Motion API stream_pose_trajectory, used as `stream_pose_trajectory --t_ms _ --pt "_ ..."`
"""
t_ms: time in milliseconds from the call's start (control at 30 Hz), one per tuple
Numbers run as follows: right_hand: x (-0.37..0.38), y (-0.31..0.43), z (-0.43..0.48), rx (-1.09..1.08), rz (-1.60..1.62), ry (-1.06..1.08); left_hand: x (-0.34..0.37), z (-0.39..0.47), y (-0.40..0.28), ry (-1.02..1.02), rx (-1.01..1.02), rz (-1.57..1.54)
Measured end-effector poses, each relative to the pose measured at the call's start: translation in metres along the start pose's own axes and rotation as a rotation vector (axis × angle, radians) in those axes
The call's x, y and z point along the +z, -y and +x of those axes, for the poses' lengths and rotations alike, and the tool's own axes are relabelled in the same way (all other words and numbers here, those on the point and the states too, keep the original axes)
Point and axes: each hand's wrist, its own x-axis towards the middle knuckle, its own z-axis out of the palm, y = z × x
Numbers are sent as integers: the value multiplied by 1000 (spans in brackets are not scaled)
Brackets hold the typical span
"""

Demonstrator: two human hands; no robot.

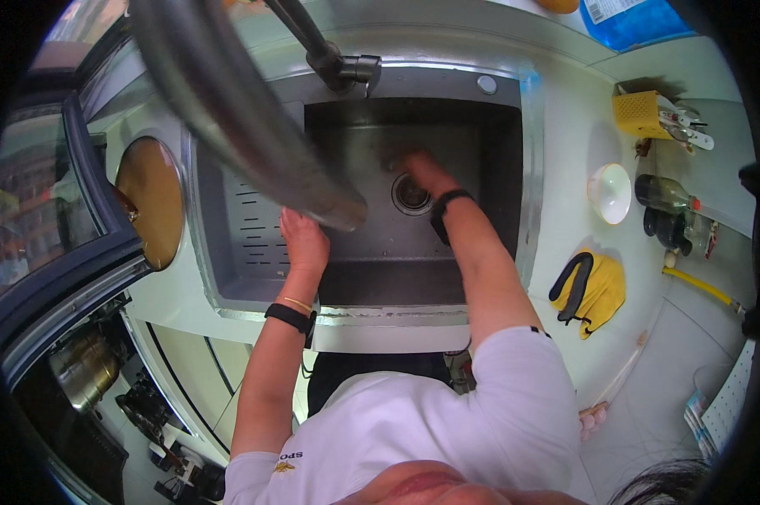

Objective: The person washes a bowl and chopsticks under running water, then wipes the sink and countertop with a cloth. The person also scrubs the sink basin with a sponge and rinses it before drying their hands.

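My right hand (425, 172), blurred, reaches into the dark grey basin of a kitchen sink (380, 233). It is next to the round drain (412, 193), and I cannot make out anything in its fingers. My left hand (305, 243) is at the border between the slotted grey drainer section (253, 221) and the basin. Part of it is hidden behind the blurred arched tap spout (247, 120), so its grip is unclear. The tap's base with its lever (348, 71) stands at the sink's back rim. Both wrists wear black bands.
A round lid (149, 205) leans left of the sink by an open window frame (96, 183). On the right counter are a white bowl (609, 194), a yellow cloth item (591, 290), a yellow utensil basket (638, 115) and bottles (664, 192). A blue package (635, 28) lies at the back.
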Motion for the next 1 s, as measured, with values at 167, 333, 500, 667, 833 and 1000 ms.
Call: stream_pose_trajectory --t_ms 167,333,500,667,833,1000 --pt "-44 1 -66 -163 -99 -164 -8 4 -6 -122 112 17" --pt "-36 -35 -55 -21 -255 -326 1 2 0 -99 121 72" --pt "-19 -17 -79 -92 -431 20 -4 1 -2 -112 104 21" --pt "-90 26 -69 -127 -1203 -219 -13 1 -7 -128 113 -54" --pt "-121 -38 -72 -173 -1578 -148 -13 4 -7 -141 148 -84" --pt "-58 -16 -119 159 -1390 243 -6 3 1 -161 118 -71"
